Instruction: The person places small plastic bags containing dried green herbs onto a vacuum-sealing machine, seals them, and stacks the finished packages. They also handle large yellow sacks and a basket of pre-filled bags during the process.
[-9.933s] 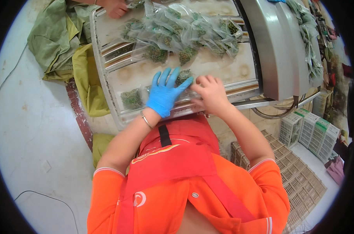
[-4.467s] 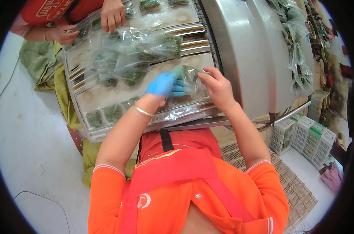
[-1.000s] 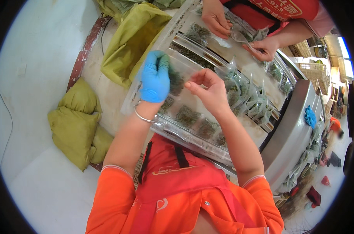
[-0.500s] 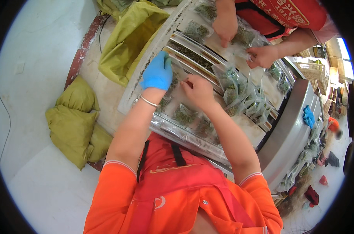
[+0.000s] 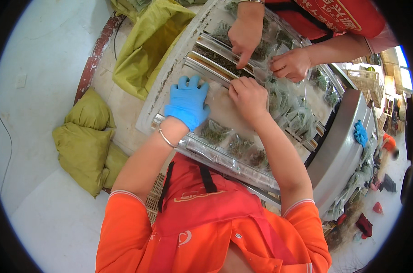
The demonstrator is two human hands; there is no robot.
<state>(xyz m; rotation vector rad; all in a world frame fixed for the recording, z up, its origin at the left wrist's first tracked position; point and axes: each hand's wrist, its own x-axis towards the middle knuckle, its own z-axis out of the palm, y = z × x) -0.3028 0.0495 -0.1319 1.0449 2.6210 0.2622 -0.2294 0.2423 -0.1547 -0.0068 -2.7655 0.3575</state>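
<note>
My left hand [image 5: 187, 103], in a blue glove, lies palm down on the pale work surface [image 5: 220, 109], its fingers spread and nothing in them. Close to its wrist, clear bags of dark green dried herb [image 5: 214, 130] lie in a row along the near edge. My bare right hand [image 5: 249, 101] has curled fingers at the metal rail [image 5: 215, 70], beside more filled clear bags [image 5: 281, 100]; what they grip is hidden. Beyond the rail runs a channel of loose dark herb [image 5: 220, 59].
Across the table, a co-worker's hand [image 5: 246, 36] points into the channel; the other hand [image 5: 290, 64] is at clear bags. An open yellow-green sack [image 5: 147, 50] stands to the left, with stuffed sacks [image 5: 86, 150] on the floor. A grey metal housing [image 5: 336, 150] borders the table's right side.
My left hand has moved down toward me and spread its fingers. My right hand has shifted right and slightly away. The co-worker's hands have moved left, one now pointing at the channel.
</note>
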